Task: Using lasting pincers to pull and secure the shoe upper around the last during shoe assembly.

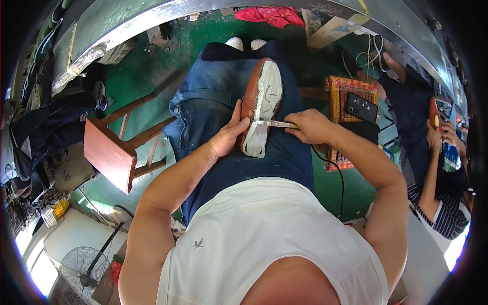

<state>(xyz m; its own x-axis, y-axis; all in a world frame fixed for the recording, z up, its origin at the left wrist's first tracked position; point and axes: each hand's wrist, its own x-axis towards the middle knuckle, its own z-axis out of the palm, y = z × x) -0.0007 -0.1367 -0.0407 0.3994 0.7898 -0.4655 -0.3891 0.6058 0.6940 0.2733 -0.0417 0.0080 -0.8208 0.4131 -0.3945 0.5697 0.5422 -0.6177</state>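
Observation:
A brown leather shoe (247, 105) lies along my thighs, its unfinished whitish underside (270, 84) facing up and its toe pointing away from me. My left hand (231, 130) grips the shoe's left side near the heel, with the thumb on the edge of the underside. In my right hand (311, 126) is a silver, pincers-like metal tool (277, 123), the fingers closed round its right end. Its head lies across the underside, close to my left thumb. Whether the jaws pinch anything is too small to tell.
A brown wooden stool (109, 152) stands on the left. On the right, a black phone (361, 108) rests on a beaded seat (339, 101), and a black cable (341, 185) hangs nearby. A co-worker's hands (441, 134) hold a brown shoe (434, 113) at far right. A metal-edged bench (168, 23) spans the front.

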